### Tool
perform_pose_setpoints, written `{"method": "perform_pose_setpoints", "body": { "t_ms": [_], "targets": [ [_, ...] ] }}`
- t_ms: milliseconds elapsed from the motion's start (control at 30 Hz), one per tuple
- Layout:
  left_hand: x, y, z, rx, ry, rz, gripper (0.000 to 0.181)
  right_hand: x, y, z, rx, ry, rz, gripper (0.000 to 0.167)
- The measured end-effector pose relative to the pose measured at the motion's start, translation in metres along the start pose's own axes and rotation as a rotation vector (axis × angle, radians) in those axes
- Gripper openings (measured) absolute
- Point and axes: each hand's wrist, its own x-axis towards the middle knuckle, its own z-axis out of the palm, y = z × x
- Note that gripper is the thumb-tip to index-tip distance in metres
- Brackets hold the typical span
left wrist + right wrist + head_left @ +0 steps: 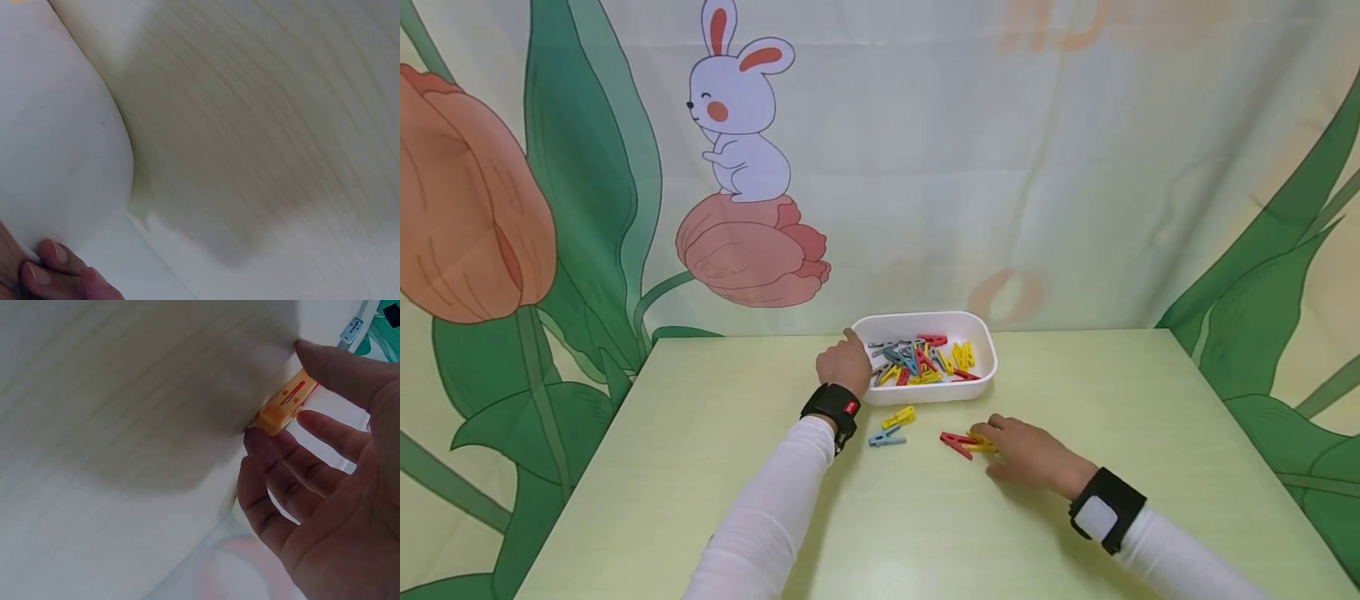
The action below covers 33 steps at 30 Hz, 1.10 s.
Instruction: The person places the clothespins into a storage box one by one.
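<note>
My left hand (844, 365) holds the left end of a white plastic tray (931, 398); in the left wrist view its curled fingers (59, 275) lie against the tray's wall. Inside the tray is a pile of red, yellow and blue-grey clothespins (917, 360). My right hand (1030, 452) is low over the table to the right, its fingers spread around a yellow clothespin (284, 406), with a fingertip close to or touching it. Beside that one lies a red clothespin (957, 445).
In front of the tray, a yellow clothespin (898, 417) and a blue-grey clothespin (887, 437) lie on the pale wood-grain table (925, 533). Behind the table's back edge hangs a printed curtain (910, 167) with a rabbit and tulips.
</note>
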Motion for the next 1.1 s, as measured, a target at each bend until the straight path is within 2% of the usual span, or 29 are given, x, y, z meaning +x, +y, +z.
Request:
{"method": "perform_pose_setpoints", "body": {
  "t_ms": [200,333,533,767,967,1100],
  "targets": [
    [0.0,0.0,-0.001,-0.003,-0.004,-0.001,0.057,-0.004,-0.001,0.001,0.031,0.023,-0.046,0.035],
    [0.0,0.0,-0.001,-0.007,0.0,-0.002,0.057,-0.004,0.0,0.002,0.023,0.035,-0.068,0.029],
    [0.0,0.0,-0.001,-0.007,0.003,0.0,0.055,-0.005,0.001,0.003,-0.005,0.038,-0.115,0.028],
    [-0.001,0.0,-0.003,-0.002,0.0,-0.004,0.055,-0.007,-0.01,-0.005,-0.034,0.067,-0.184,0.031],
    [-0.001,0.001,-0.001,-0.005,0.007,-0.002,0.056,-0.013,-0.021,-0.012,-0.003,0.074,-0.216,0.038],
    [0.0,0.0,0.002,0.001,0.015,0.002,0.056,-0.018,-0.031,-0.024,0.029,0.093,-0.224,0.039]
  ]
}}
